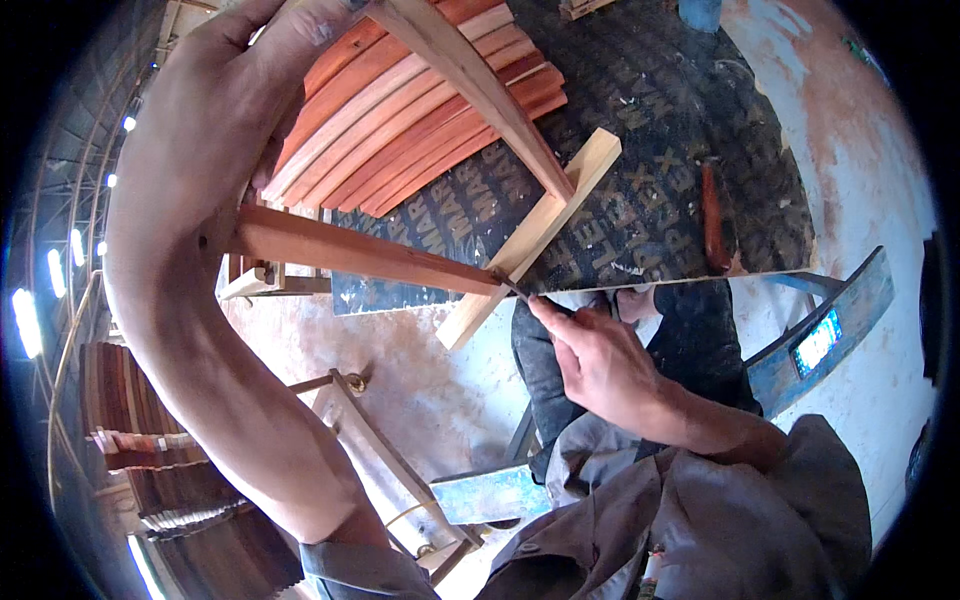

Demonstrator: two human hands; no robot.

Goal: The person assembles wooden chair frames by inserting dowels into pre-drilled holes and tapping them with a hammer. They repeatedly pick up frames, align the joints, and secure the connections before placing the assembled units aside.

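My left hand (235,90) reaches up at the far left, its fingers closed round a reddish wooden piece with two long bars. The near bar (370,252) and the far bar (480,85) rest their ends on a pale wooden strip (545,225), which lies slantwise over the table's near edge. How the bars join is hidden at my left hand and the picture's rim. My right hand (605,365) is closed on a thin, pointed tool (516,290), most of it hidden in my fingers. The tool's tip touches or nearly touches the near bar's end.
Curved reddish wooden strips (400,130) lie stacked on a dark printed board (660,120). A tool with a red-brown handle (712,215) lies farther right. A lit phone (818,342) rests on a blue bench (870,300). Stacked wood (180,490) stands at lower left.
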